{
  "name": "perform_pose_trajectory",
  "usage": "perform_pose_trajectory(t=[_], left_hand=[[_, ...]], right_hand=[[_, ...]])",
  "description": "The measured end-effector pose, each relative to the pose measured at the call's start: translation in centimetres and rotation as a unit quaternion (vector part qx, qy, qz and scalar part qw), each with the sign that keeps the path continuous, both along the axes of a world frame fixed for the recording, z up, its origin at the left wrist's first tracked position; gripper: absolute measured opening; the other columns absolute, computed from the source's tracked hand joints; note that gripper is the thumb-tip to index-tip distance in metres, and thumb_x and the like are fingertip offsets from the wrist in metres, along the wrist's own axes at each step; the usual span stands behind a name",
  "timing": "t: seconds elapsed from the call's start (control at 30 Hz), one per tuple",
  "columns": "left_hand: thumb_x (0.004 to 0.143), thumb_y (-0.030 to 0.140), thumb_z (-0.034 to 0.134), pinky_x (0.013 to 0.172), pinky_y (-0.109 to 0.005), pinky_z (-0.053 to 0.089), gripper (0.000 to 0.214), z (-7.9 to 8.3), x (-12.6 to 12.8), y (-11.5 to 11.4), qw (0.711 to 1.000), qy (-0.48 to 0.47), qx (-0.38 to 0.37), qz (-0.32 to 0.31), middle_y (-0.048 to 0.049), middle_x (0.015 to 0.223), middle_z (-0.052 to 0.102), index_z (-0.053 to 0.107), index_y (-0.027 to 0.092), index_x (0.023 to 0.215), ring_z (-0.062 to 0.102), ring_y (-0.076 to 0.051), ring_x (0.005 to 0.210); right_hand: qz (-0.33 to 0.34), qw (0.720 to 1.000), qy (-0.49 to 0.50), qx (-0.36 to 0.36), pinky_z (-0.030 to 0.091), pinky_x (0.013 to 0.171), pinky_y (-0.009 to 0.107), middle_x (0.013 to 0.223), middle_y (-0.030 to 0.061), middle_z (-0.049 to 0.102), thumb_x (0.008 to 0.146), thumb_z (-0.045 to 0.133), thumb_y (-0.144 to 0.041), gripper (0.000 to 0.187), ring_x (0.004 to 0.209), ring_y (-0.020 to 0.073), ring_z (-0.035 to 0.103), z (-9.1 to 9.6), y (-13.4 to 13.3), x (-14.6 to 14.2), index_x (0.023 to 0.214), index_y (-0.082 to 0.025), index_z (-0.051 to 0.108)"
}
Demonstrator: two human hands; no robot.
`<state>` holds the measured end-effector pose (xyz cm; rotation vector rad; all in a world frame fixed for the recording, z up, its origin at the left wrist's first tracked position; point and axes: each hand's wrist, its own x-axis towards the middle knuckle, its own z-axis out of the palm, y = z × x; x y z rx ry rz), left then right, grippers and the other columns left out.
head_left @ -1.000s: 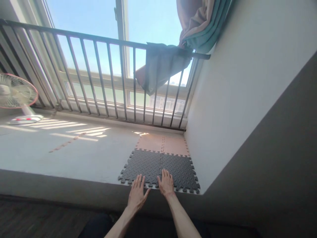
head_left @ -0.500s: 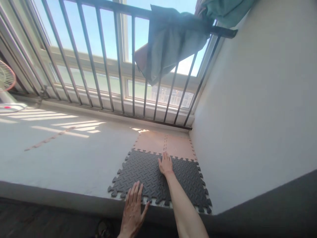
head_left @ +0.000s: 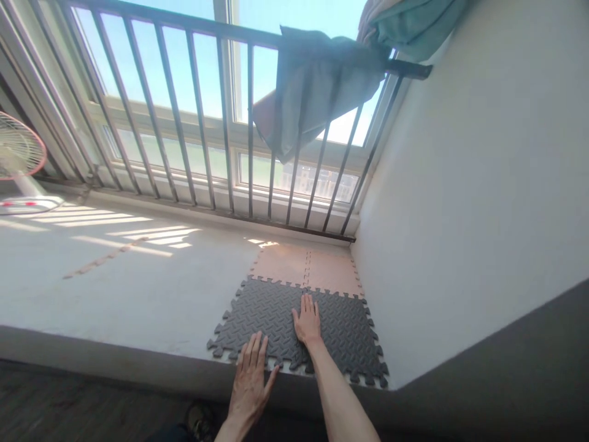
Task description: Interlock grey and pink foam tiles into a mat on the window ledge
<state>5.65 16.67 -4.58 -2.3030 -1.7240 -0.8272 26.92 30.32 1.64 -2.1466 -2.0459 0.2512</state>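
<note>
Two dark grey foam puzzle mats (head_left: 264,310) with a raised tread pattern lie side by side on the white ledge, their toothed edges meeting in the middle. Behind them, pink foam mats (head_left: 278,264) border the grey ones along a toothed seam. My right hand (head_left: 307,320) lies flat over the join between the grey mats, fingers pointing to the pink seam. At the front edge of the left grey mat rests my left hand (head_left: 251,374), fingers stretched out over the teeth and thumb apart. Neither hand grasps anything.
A dark metal railing (head_left: 225,123) runs along the window, with a grey-green cloth (head_left: 313,92) draped over it. A white wall (head_left: 460,202) rises at the right. On the ledge (head_left: 138,301) stand a fan (head_left: 23,153) at far left and a thin pink strip (head_left: 105,258).
My right hand has slid slightly back toward me along the join, away from the pink seam. My left hand stays at the front edge. The view has shifted a little.
</note>
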Motion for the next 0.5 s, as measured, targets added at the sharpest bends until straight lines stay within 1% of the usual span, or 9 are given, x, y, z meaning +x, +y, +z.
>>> perform_pose_trajectory(t=[0.13, 0.2, 0.23, 0.3, 0.37, 0.4, 0.43, 0.47, 0.5], left_hand=[[0.103, 0.051, 0.054, 0.130, -0.060, 0.039, 0.082, 0.8, 0.3, 0.1, 1.000, -0.007, 0.015, -0.004, -0.0152, 0.177, 0.039, 0.026, 0.020, 0.174, 0.037, -0.034, 0.164], [0.102, 0.049, 0.055, 0.129, -0.062, 0.041, 0.083, 1.0, 0.9, -1.0, 0.999, -0.023, 0.025, 0.000, -0.0176, 0.175, 0.041, 0.026, 0.018, 0.174, 0.039, -0.035, 0.163], [0.102, 0.045, 0.056, 0.129, -0.063, 0.041, 0.083, 0.9, 1.3, -2.1, 0.999, -0.034, 0.026, -0.002, -0.0177, 0.175, 0.042, 0.026, 0.018, 0.174, 0.038, -0.034, 0.163], [0.099, 0.035, 0.057, 0.130, -0.064, 0.040, 0.078, 0.3, 2.3, -5.2, 0.998, -0.059, 0.011, -0.024, -0.0161, 0.174, 0.045, 0.032, 0.021, 0.173, 0.039, -0.034, 0.163], [0.094, 0.027, 0.059, 0.126, -0.065, 0.046, 0.072, -0.7, 3.0, -9.1, 0.993, -0.080, -0.041, -0.077, -0.0149, 0.166, 0.055, 0.049, 0.029, 0.165, 0.050, -0.035, 0.156], [0.091, 0.026, 0.062, 0.121, -0.066, 0.050, 0.067, -1.2, 3.3, -11.1, 0.986, -0.089, -0.080, -0.112, -0.0150, 0.159, 0.062, 0.059, 0.034, 0.158, 0.058, -0.037, 0.149], [0.089, 0.027, 0.066, 0.116, -0.066, 0.053, 0.061, -1.5, 3.5, -13.0, 0.977, -0.095, -0.121, -0.145, -0.0150, 0.153, 0.066, 0.067, 0.038, 0.150, 0.063, -0.038, 0.142], [0.089, 0.030, 0.070, 0.113, -0.066, 0.055, 0.055, -1.7, 3.6, -14.7, 0.967, -0.100, -0.155, -0.174, -0.0144, 0.150, 0.068, 0.071, 0.040, 0.143, 0.066, -0.038, 0.138], [0.090, 0.035, 0.073, 0.112, -0.065, 0.055, 0.049, -1.6, 3.6, -16.3, 0.959, -0.103, -0.179, -0.195, -0.0134, 0.150, 0.066, 0.073, 0.041, 0.139, 0.065, -0.037, 0.137]], right_hand=[[0.000, 0.999, 0.019, 0.037, 0.010, 0.140, 0.048, 0.181, 0.0113, 0.019, 0.111, 0.022, -0.052, 0.074, 0.171, 0.0239, 0.015, 0.2, -6.8, -0.6, 0.172, -0.009, 0.026], [0.012, 0.998, 0.036, 0.044, 0.012, 0.141, 0.049, 0.181, 0.0107, 0.020, 0.111, 0.022, -0.052, 0.074, 0.171, 0.0240, 0.016, 0.6, -10.4, -1.0, 0.171, -0.010, 0.029], [0.020, 0.997, 0.048, 0.048, 0.014, 0.141, 0.049, 0.181, 0.0094, 0.020, 0.111, 0.022, -0.051, 0.073, 0.170, 0.0237, 0.016, 0.8, -12.4, -1.2, 0.171, -0.011, 0.030], [0.043, 0.994, 0.075, 0.060, 0.018, 0.141, 0.049, 0.181, 0.0035, 0.023, 0.111, 0.020, -0.045, 0.068, 0.170, 0.0224, 0.018, 0.8, -17.0, -1.7, 0.171, -0.018, 0.033], [0.068, 0.990, 0.106, 0.057, 0.027, 0.139, 0.052, 0.178, -0.0051, 0.032, 0.109, 0.020, -0.037, 0.062, 0.167, 0.0220, 0.027, 0.4, -22.2, -2.4, 0.168, -0.035, 0.040], [0.092, 0.987, 0.125, 0.031, 0.033, 0.137, 0.054, 0.174, -0.0087, 0.040, 0.108, 0.025, -0.038, 0.060, 0.164, 0.0228, 0.035, 0.2, -25.0, -2.7, 0.165, -0.046, 0.042], [0.100, 0.985, 0.142, -0.008, 0.040, 0.133, 0.056, 0.169, -0.0111, 0.049, 0.107, 0.035, -0.039, 0.057, 0.160, 0.0244, 0.045, -0.1, -27.8, -3.2, 0.160, -0.056, 0.044], [0.097, 0.982, 0.158, -0.047, 0.046, 0.129, 0.056, 0.164, -0.0123, 0.055, 0.105, 0.044, -0.042, 0.054, 0.153, 0.0251, 0.053, -0.3, -30.4, -3.6, 0.154, -0.064, 0.048], [0.094, 0.980, 0.161, -0.063, 0.051, 0.123, 0.056, 0.161, -0.0088, 0.060, 0.103, 0.053, -0.044, 0.050, 0.146, 0.0261, 0.061, -0.4, -32.8, -4.1, 0.150, -0.062, 0.055]])
